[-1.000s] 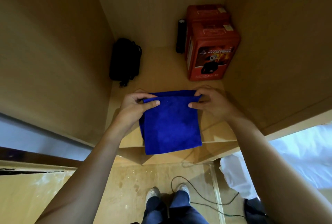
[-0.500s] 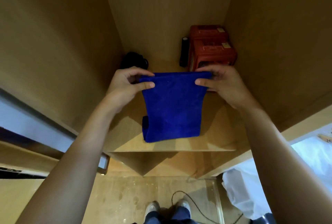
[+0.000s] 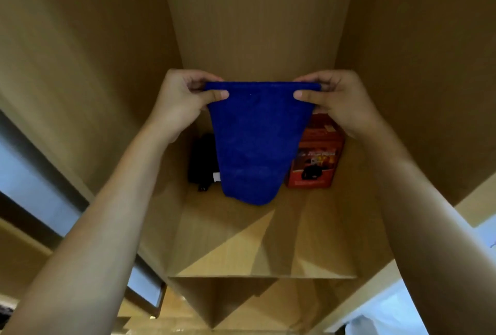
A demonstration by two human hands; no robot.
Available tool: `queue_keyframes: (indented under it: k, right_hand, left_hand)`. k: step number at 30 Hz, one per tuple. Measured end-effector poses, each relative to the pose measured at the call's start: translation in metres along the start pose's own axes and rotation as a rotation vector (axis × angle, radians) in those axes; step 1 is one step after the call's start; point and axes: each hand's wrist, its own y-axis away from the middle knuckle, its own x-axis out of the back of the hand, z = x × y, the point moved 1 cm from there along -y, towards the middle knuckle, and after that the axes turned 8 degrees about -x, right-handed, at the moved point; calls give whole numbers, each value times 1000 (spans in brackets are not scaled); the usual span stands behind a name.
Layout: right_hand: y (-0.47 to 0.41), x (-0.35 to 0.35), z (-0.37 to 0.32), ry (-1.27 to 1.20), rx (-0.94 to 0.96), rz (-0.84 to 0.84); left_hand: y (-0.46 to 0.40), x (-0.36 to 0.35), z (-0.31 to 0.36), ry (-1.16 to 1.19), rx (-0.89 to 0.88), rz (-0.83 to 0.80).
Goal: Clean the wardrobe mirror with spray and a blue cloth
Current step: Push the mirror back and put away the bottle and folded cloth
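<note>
Blue microfibre cloth (image 3: 252,144) hangs folded inside an open wooden wardrobe compartment, held up by its top edge and clear of the shelf (image 3: 268,248) below. The left hand (image 3: 182,104) pinches the top left corner, thumb laid across the front face and fingers curled behind. The right hand (image 3: 332,101) pinches the top right corner in the same manner, thumb in front, fingers behind. The top edge is drawn straight and level between the two hands. The cloth narrows downward to a rounded lower fold, which hangs above the middle of the shelf, toward its rear half. A small white tag (image 3: 216,176) shows at the cloth's lower left edge.

On the shelf, at the rear right corner, stands a red box (image 3: 314,160) with a printed front panel; its left part is hidden behind the cloth and its top is partly covered by the right hand. At the rear left of the shelf lies a black bag (image 3: 202,160), its right side hidden by the cloth. Whether it touches the back panel cannot be told.

Both bare forearms enter from the lower corners of the view. A pale glazed panel (image 3: 32,181) in a dark frame runs along the left, outside the compartment's side wall. The shelf's front edge is lit in angular patches.
</note>
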Motion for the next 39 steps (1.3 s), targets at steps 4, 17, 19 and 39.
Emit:
queue_keyframes:
  k: [4, 17, 19, 39]
  right_hand:
    - [1, 6, -21, 37, 47, 5]
    - [-42, -15, 21, 103, -242, -97]
    - [-53, -27, 54, 130, -323, -88]
    - [-51, -45, 155, 54, -236, -17]
  left_hand:
    - [-4, 10, 16, -5, -37, -17]
    - [-32, -2, -43, 4, 338, -152]
    - [-31, -17, -72, 18, 442, -159]
    - [-2, -54, -158, -20, 361, -161]
